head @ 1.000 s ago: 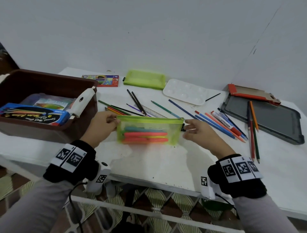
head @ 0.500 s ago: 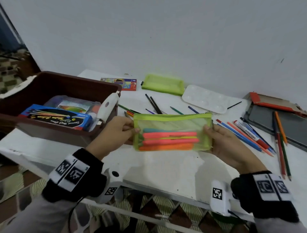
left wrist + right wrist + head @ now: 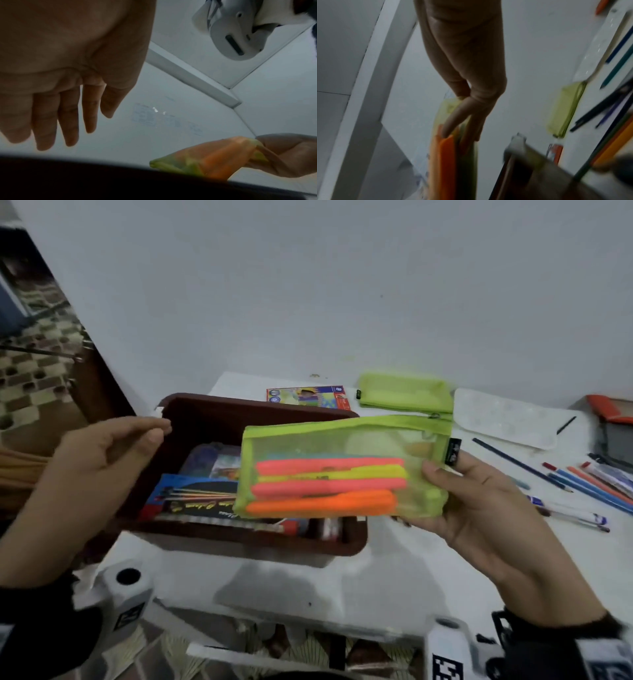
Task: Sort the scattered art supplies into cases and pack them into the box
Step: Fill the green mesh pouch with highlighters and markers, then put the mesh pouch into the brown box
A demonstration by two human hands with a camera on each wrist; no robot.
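Head view shows the right hand [image 3: 479, 508] grasping a green mesh pouch [image 3: 342, 467] by its right end, thumb on the front, fingers behind. That grip holds the pouch up in the air, just above the near right part of the brown box [image 3: 260, 412]. Pink, yellow and orange markers [image 3: 325, 487] lie stacked inside the mesh. The left hand [image 3: 96, 467] hangs released over the box's left side, fingers loose and holding nothing; the left wrist view shows them hanging straight. A blue pencil carton [image 3: 191, 501] already lies in the box. On the white counter [image 3: 394, 577], a second green pouch [image 3: 404, 392] sits near the wall, and loose pencils [image 3: 582, 487] lie scattered at the right.
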